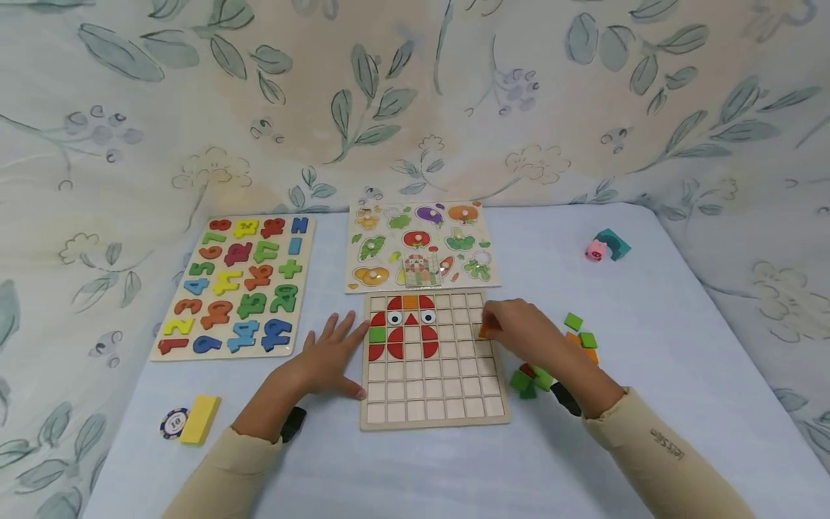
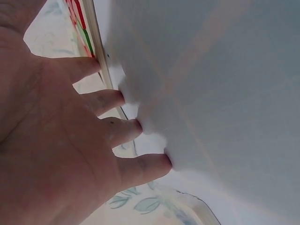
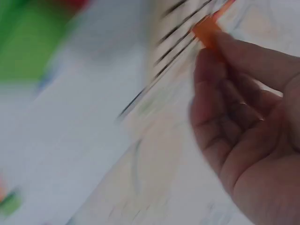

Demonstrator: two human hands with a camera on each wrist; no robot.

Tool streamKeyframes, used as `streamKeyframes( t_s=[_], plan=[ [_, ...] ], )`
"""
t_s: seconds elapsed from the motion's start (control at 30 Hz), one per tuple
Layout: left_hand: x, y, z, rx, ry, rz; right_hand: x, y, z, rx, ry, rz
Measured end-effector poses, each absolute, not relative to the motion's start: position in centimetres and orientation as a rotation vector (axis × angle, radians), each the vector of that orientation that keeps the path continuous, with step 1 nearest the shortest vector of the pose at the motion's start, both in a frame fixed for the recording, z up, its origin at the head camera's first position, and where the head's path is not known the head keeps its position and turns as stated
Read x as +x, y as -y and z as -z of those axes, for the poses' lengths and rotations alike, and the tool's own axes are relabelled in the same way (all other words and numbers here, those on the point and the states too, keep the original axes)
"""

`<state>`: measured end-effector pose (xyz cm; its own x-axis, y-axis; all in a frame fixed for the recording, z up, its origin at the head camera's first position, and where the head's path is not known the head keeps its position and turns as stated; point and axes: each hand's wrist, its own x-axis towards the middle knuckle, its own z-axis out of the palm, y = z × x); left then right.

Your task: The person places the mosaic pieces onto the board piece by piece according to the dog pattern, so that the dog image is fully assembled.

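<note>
A wooden grid board lies on the table with a partial picture in its upper left squares. It is made of red tiles, round eye tiles, a green tile and an orange one. My left hand rests by the board's left side, fingers spread and thumb at the edge; in the left wrist view the fingertips touch the white tabletop. Over the board's upper right edge, my right hand pinches an orange tile between thumb and fingers.
Right of the board lie loose green tiles and several others, partly under my right forearm. Behind it is a vegetable puzzle with a small picture card. A number puzzle, yellow block, poker chip and pig figure stand around.
</note>
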<state>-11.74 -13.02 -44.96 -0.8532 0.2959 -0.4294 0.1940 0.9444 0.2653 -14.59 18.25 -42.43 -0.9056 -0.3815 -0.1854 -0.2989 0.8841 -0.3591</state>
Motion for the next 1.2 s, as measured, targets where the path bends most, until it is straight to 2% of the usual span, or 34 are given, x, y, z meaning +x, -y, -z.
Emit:
streamKeyframes(
  t_s=[0.3,0.67,0.93,1.03,1.2],
  plan=[
    [-12.5,11.6,45.5,0.395,-2.622,-0.283,-14.6,-11.9,42.7,-0.751,-2.757,0.598],
    [-12.8,10.8,45.4,0.432,-2.617,-0.269,-14.0,-11.1,44.4,-0.739,-2.827,0.471],
    [-12.0,12.4,45.0,0.382,-2.623,-0.343,-13.8,-10.6,44.4,-1.029,-2.921,0.345],
    [-11.9,13.0,44.9,0.387,-2.63,-0.354,-13.7,-11.9,43.7,-0.935,-2.925,0.361],
    [-11.9,13.5,45.0,0.404,-2.619,-0.364,-12.6,-16.8,42.5,-0.527,-2.879,0.324]
  ],
)
